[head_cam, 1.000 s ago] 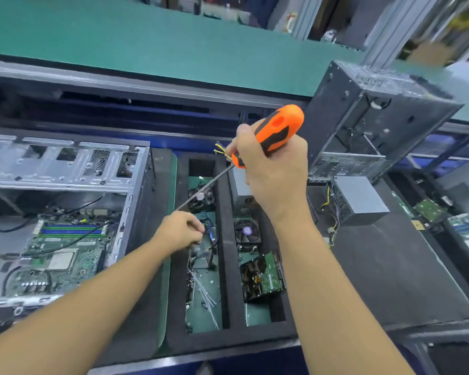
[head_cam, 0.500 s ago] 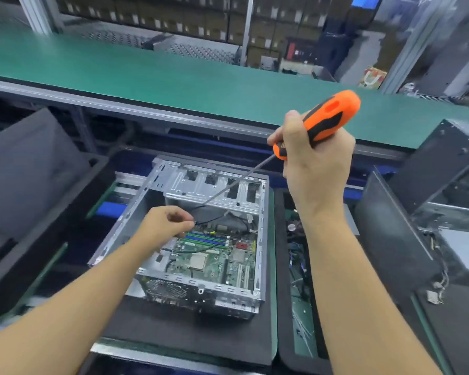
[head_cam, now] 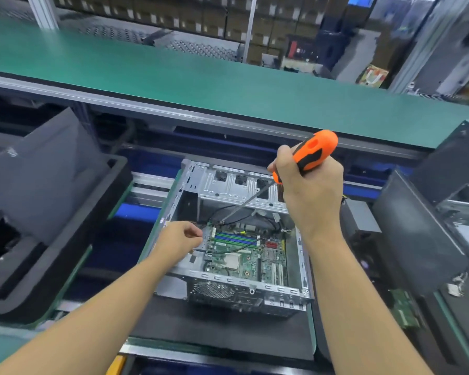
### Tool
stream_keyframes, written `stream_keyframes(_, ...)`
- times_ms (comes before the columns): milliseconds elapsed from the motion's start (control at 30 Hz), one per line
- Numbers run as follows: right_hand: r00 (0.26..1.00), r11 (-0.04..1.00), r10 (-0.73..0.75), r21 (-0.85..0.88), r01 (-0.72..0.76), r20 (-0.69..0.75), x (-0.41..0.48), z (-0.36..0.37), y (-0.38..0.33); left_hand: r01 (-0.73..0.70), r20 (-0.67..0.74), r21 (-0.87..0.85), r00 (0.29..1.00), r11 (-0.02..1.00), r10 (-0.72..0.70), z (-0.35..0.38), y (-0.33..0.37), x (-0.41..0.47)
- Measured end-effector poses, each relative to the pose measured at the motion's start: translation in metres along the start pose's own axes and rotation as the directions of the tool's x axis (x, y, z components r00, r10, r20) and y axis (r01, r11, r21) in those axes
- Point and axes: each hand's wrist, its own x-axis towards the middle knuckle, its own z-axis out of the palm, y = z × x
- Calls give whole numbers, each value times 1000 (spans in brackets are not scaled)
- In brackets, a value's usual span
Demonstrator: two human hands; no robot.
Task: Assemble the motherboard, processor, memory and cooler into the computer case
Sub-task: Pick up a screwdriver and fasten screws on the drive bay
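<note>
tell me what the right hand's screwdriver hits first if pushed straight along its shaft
Likely the far left corner of the motherboard, just past the screwdriver held by the right hand. Black cables cross there and may come first; depth is unclear.

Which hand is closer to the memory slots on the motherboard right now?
Left. The left hand sits just left of the memory slots, at the case wall. The right hand is raised over the case's far side, gripping the screwdriver.
</note>
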Motion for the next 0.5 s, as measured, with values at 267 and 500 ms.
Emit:
stream_keyframes(267,998,998,56,16,-56,9,19,0,36,106,54,113,992,988,-113,19,-5,46)
stream_keyframes(500,991,990,130,61,-131,20,57,11,84,167,-79,26,983,986,-165,40,-9,100)
